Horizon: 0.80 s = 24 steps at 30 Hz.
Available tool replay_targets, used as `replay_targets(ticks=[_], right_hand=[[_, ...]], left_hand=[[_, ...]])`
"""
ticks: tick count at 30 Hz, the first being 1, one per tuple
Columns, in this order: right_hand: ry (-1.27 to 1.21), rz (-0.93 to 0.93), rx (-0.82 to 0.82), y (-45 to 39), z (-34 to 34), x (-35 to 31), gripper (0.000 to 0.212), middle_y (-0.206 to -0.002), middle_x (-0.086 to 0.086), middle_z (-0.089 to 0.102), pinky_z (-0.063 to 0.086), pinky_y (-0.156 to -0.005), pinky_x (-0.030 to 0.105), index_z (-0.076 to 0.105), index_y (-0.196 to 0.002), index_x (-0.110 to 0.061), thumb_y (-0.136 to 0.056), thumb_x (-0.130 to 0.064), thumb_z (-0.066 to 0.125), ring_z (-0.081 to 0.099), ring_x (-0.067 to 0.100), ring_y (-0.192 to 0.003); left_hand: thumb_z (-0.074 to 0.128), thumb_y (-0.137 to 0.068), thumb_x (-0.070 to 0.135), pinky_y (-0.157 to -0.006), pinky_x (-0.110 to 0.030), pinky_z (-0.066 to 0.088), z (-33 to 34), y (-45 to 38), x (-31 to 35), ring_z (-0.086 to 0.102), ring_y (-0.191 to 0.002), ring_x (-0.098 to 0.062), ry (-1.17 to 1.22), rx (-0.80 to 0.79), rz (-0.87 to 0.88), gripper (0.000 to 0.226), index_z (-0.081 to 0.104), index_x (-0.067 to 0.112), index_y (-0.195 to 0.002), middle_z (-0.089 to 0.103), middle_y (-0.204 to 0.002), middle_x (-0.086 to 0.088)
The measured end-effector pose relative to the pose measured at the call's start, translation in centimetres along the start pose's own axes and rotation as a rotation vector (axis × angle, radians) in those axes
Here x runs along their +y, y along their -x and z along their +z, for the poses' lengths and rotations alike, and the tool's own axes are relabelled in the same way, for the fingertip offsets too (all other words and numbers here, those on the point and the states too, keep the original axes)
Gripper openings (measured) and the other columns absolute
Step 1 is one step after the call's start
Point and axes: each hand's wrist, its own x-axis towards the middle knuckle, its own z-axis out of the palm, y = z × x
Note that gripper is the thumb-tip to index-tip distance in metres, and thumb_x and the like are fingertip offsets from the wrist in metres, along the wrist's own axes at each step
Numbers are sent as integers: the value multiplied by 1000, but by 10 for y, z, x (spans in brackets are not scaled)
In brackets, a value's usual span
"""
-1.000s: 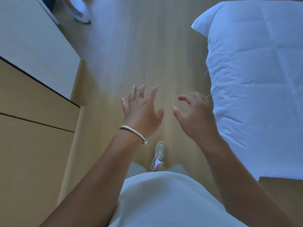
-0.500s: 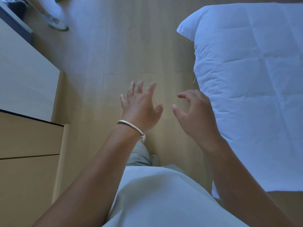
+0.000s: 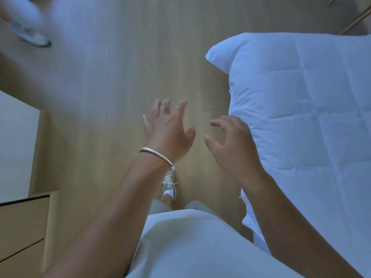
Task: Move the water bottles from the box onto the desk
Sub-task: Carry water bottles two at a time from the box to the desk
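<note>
White cloth: a pale, smooth garment (image 3: 190, 247) fills the bottom of the view, worn by the person.
Forearms: both bare forearms reach forward and down from the lower corners, over the floor.
Shoe: a cream lace-up sneaker (image 3: 169, 184) with a white sock stands on the floor below the left wrist.
Bracelet: a smooth silver bangle (image 3: 156, 156) circles the left wrist.
Left hand: the left hand (image 3: 168, 131) is held back-up in the air, fingers (image 3: 158, 109) spread and nearly straight, released, holding nothing.
Right hand: the right hand (image 3: 232, 147) hovers just beside the left, apart from it, fingers (image 3: 218, 123) loosely curled like a claw, grasping nothing.
Drawers: a light wooden drawer unit (image 3: 22, 227) with a pale flat top stands at the left edge.
Bed: a white quilted duvet (image 3: 301, 127), soft and creased in squares, lies right of the hands.
Floor: pale wood-plank floor (image 3: 128, 67) runs between them.
Far left: another person's blurred shoe (image 3: 33, 37).
Task things: water bottles, box and counter are out of view.
</note>
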Motion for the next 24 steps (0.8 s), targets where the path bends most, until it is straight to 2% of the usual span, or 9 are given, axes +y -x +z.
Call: replay_targets(ticks=[3, 7, 16, 24], right_hand=[[1, 10, 1, -46, -3, -12, 36, -124, -3, 59, 41, -101, 30, 66, -119, -19, -86, -31, 69, 50, 15, -122], [0, 8, -16, -100, -5, -27, 37, -126, -2, 58, 38, -103, 29, 66, -121, -19, -85, -30, 69, 47, 15, -125], [-51, 23, 40, -230, -14, -32, 38, -125, -2, 59, 40, -101, 29, 65, -122, -18, -86, -29, 69, 49, 15, -122], [-100, 3, 10, -415, -31, -28, 41, -132, 0, 55, 39, -105, 36, 61, -127, -20, -88, -31, 66, 46, 18, -127]], left_hand=[[54, -95, 44, -121, -54, 3, -24, -46, 5, -4, -152, -23, 6, -10, 20, 68, 21, 34, -154, 12, -164, -6], [54, -95, 43, -121, -54, 4, -54, -98, 9, -3, -152, -23, 13, 26, 24, 68, 21, 33, -154, 12, -163, -6], [55, -95, 42, -120, -54, 6, -84, -214, 30, -2, -152, -23, -22, 2, 28, 69, 21, 33, -154, 12, -164, -6], [54, -95, 44, -121, -53, 8, -134, -373, 77, -1, -152, -25, -128, 32, 2, 70, 20, 33, -155, 12, -164, -6]])
